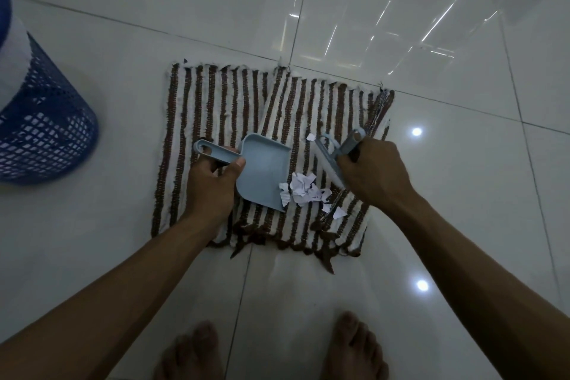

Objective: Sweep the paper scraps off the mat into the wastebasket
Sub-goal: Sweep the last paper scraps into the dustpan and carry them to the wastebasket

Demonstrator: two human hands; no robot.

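Note:
A brown-and-white striped mat (216, 102) lies on the tiled floor. My left hand (212, 185) grips the handle of a pale blue dustpan (265, 170) resting on the mat, its mouth facing right. A heap of white paper scraps (303, 190) lies at the pan's lip, a few touching its edge. One stray scrap (310, 137) sits farther up the mat. My right hand (374, 173) holds a small grey hand brush (331, 157), its bristles down on the mat just right of the heap. The blue mesh wastebasket (43, 126) stands on the floor at far left.
Glossy white floor tiles (462, 163) surround the mat, with bright light reflections at upper right. My two bare feet (191, 352) stand on the tiles just below the mat's fringed near edge. The mat's right part is folded over and rumpled.

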